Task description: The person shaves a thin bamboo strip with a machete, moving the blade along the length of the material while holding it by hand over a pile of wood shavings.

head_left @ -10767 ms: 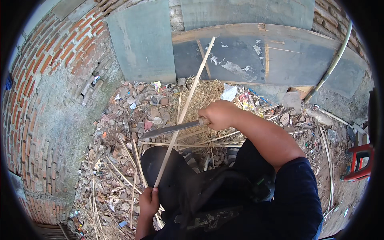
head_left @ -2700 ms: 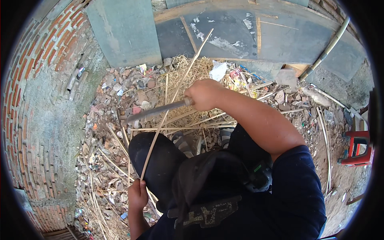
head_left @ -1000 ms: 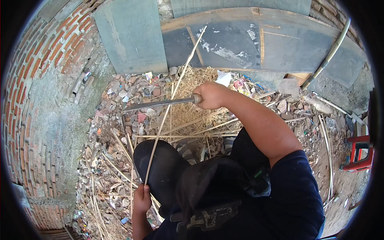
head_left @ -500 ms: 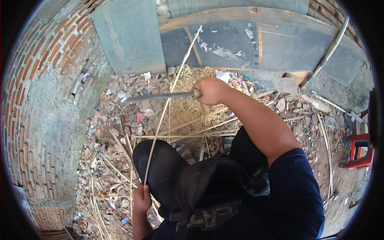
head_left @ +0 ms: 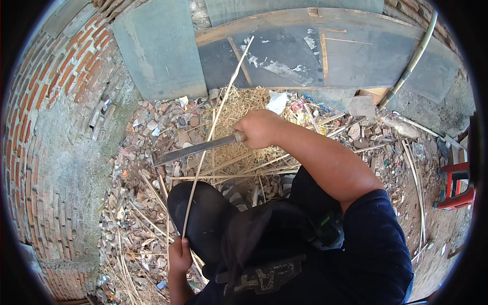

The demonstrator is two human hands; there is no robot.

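My left hand (head_left: 180,255), low beside my left knee, is closed round the near end of a long thin bamboo strip (head_left: 205,150). The strip slants away over the knee toward the grey boards. In front of me my right hand (head_left: 259,129) grips the handle of a machete (head_left: 195,148). Its straight, dull blade points left and crosses the strip about midway. Whether the blade touches the strip or passes just over it, I cannot tell. Under the right hand lies a heap of pale shavings (head_left: 244,104).
Loose bamboo strips (head_left: 218,177) lie across the rubble near my feet, with more (head_left: 416,183) on the right. A brick wall (head_left: 51,152) rises at the left, grey boards (head_left: 284,56) close off the far side. A red plastic stool (head_left: 456,185) stands far right.
My right hand has come down toward me with the machete, and the blade has tilted so its tip sits lower. The left hand still holds the strip in nearly the same place.
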